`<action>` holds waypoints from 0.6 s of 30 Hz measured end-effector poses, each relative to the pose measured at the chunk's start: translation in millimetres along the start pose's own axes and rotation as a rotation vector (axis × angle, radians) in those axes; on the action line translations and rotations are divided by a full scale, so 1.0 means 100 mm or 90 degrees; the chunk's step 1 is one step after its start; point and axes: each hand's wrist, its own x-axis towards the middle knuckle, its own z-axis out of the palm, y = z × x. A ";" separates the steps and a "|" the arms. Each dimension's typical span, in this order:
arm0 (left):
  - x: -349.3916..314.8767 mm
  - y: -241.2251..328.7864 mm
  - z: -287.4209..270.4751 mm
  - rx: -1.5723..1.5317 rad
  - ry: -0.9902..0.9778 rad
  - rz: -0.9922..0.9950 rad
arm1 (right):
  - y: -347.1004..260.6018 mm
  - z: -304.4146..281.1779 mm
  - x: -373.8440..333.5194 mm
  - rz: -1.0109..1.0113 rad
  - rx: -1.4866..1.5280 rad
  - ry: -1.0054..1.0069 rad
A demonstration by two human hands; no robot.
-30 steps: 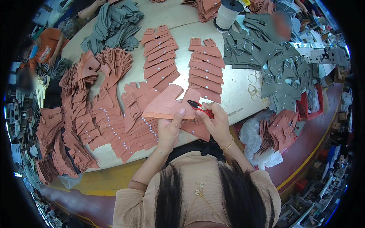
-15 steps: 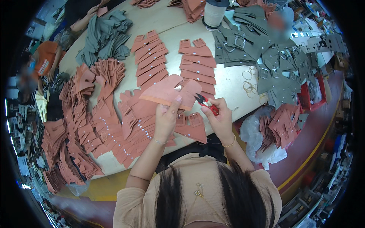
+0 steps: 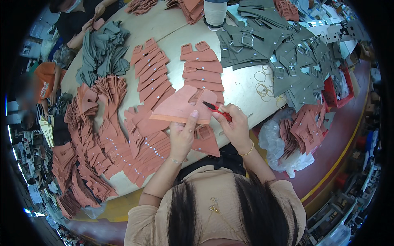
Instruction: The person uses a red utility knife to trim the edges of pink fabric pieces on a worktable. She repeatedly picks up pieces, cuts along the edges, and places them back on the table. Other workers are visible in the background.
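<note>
A pinkish-terracotta cut piece [image 3: 174, 103] with an orange lower edge and a slot near its right end is pinched in my left hand [image 3: 182, 135], thumb on top. In my right hand [image 3: 234, 125] are red-handled thread snips [image 3: 216, 108], their dark blades lying over the right end of the piece. Whether the blade tips touch it I cannot tell. Under and beside my hands lies another terracotta piece with a square buckle [image 3: 204, 132]. Beyond the held piece, two overlapping columns of terracotta buckle pieces [image 3: 152, 71] lie on the table.
Heaped terracotta pieces [image 3: 111, 143] cover the table's left side. Dark green buckle pieces [image 3: 254, 45] lie far right, near loose yellow elastic bands [image 3: 262, 88] and a white thread cone [image 3: 215, 14]. A red crate [image 3: 340, 96] stands at right. Co-workers sit far left.
The held piece has turned to face up more flatly, and the snips' blades have moved left over it. My view has shifted slightly, so the table things sit a little further left.
</note>
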 end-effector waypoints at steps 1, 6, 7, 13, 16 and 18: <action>0.01 0.00 0.01 -0.011 -0.010 -0.013 | 0.01 0.00 0.00 0.038 0.058 -0.006; 0.06 0.02 0.04 -0.019 -0.020 -0.036 | 0.04 0.01 0.00 0.140 0.178 -0.012; 0.06 0.02 0.05 -0.020 -0.017 -0.038 | 0.05 0.01 0.00 0.141 0.163 -0.016; 0.09 0.02 0.12 -0.023 -0.011 -0.039 | 0.10 -0.01 -0.02 0.180 0.182 -0.027; 0.11 0.01 0.13 -0.031 -0.006 -0.042 | 0.12 0.02 -0.01 0.134 0.156 -0.010; 0.12 0.00 0.13 -0.010 -0.010 -0.056 | 0.14 0.03 0.00 0.146 0.169 0.004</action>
